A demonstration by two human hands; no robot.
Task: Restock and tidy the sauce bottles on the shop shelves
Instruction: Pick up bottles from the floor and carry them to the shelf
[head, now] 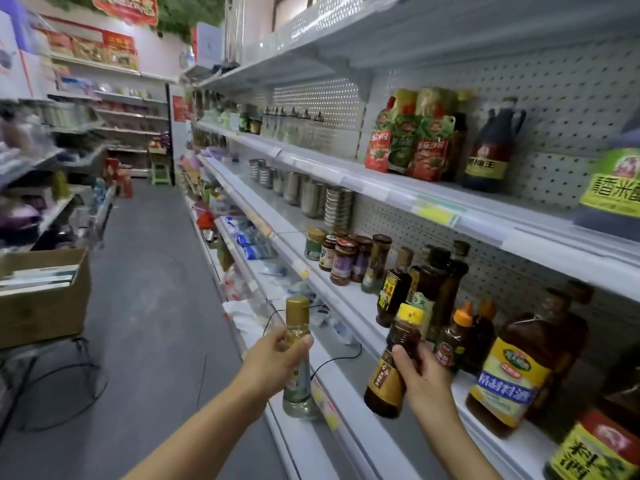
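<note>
Shop aisle, white shelving along the right side.

Left hand (pixel 273 358): fingers and thumb curled round the neck of a clear bottle (pixel 297 362) with a gold cap. Bottle upright, held out in front of the lower shelf edge, not resting on anything. Pale liquid inside; label unreadable.

Right hand (pixel 424 374): wrapped round the middle of a dark bottle (pixel 394 367) with a yellow cap and brown label. Bottle tilted, cap leaning toward the shelf. It is held just in front of the middle shelf (pixel 349 299), beside the bottles standing there; not set down.

Middle shelf, left to right: a group of small jars (pixel 341 261), then tall dark bottles (pixel 433 285), two orange-capped bottles (pixel 462 337) close to the right hand, then a large jug (pixel 519 372) with a yellow and blue label. Another jug is cut off at the lower right corner.

Upper shelf (pixel 398 188): red and green pouches (pixel 412 140), a dark jug (pixel 491 147) just beside them, and a green-labelled jug (pixel 613 188) at the frame edge. Further down the aisle, metal tins (pixel 311 195) on the same run of shelving.

Left side: cardboard box (pixel 45 299) with flat items in it, sitting on a wire frame. A thin black cable (pixel 332 358) runs across the lower shelf.
</note>
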